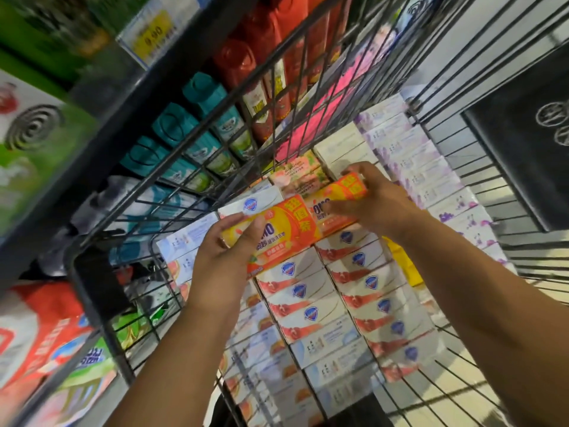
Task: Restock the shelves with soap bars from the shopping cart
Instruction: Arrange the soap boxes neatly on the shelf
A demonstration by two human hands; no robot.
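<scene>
**Both hands on soap packs over a loaded cart**

The left hand (220, 260) wraps fingers and thumb round an orange-and-yellow soap pack (286, 238). The right hand (381, 204) grips a second orange pack (345, 192) just beside it. Both packs are above rows of white boxed soap bars (311, 306) in the wire shopping cart (118, 355), near shelved teal bottles (175, 127).

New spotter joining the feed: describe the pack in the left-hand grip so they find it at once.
Look into the wire shopping cart, above its rows of white soap boxes. Near the cart's left wall, the left-hand grip holds an orange-and-yellow pack. It is bright orange among white boxes, and lies nearer the camera than its twin in the right-hand grip.
</scene>
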